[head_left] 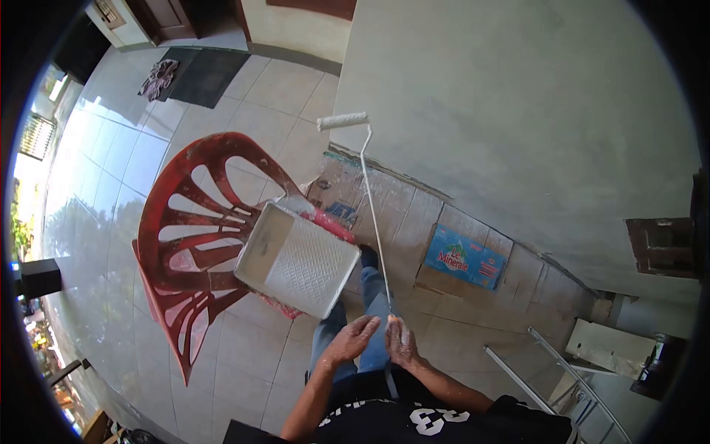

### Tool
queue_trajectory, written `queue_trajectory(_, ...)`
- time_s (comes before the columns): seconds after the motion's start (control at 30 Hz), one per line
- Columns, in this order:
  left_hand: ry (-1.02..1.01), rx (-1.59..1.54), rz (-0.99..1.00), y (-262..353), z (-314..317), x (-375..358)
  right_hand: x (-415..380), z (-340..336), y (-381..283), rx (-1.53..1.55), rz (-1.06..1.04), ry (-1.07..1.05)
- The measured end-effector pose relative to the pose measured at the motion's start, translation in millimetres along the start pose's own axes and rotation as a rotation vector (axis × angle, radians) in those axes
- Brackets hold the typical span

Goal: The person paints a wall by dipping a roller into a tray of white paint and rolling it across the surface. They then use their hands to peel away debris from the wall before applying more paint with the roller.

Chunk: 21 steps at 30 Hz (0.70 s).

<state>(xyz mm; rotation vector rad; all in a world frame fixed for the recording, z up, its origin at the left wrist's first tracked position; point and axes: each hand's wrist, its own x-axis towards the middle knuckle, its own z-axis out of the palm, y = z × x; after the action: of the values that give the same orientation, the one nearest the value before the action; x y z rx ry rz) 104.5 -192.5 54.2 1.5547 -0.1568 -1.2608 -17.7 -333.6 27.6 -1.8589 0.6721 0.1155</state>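
A paint roller stretches away from me, its white-coated sleeve at the far end near the wall's lower edge. My right hand is closed around the near end of its long thin rod; the grip itself is hidden in the hand. Beside it, my left hand has its fingers stretched out towards the rod and holds nothing. White specks mark both hands. A white paint tray with a ribbed slope and a shallow well rests on a red plastic chair ahead of my left hand.
A grey-white wall rises on the right, with cardboard sheets and a blue printed carton along its foot. A metal frame stands at lower right. Dark mats and a crumpled cloth lie by the doorway.
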Motion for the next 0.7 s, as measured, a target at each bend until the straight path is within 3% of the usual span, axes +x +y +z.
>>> queue_trajectory(0.03,0.019,-0.045,0.063,10,6,14,14,16,7,-0.095,-0.113,0.089)
queue_trajectory(0.1,0.03,-0.009,-0.001,37,5,37,44,39,22,0.315,0.057,-0.009)
queue_trajectory(0.2,0.219,-0.014,0.079,30,-2,76,89,96,83,-0.284,-0.128,0.218)
queue_trajectory(0.3,0.276,-0.012,0.178,37,-18,109,138,102,48,-1.173,-0.523,0.521)
queue_trajectory(0.33,0.321,-0.016,0.16,48,-23,116,142,90,15,-1.158,-0.581,0.464)
queue_trajectory(0.43,0.343,0.122,0.196,28,-38,143,168,110,22,-1.77,-0.463,0.454)
queue_trajectory(0.47,0.336,0.115,0.177,23,-43,150,174,129,32,-1.75,-0.341,0.451)
queue_trajectory(0.6,0.354,0.17,0.117,-29,-56,173,166,129,47,-0.989,-0.259,0.271)
queue_trajectory(0.7,0.335,0.186,0.129,-17,-61,165,154,129,34,-0.405,-0.18,0.147)
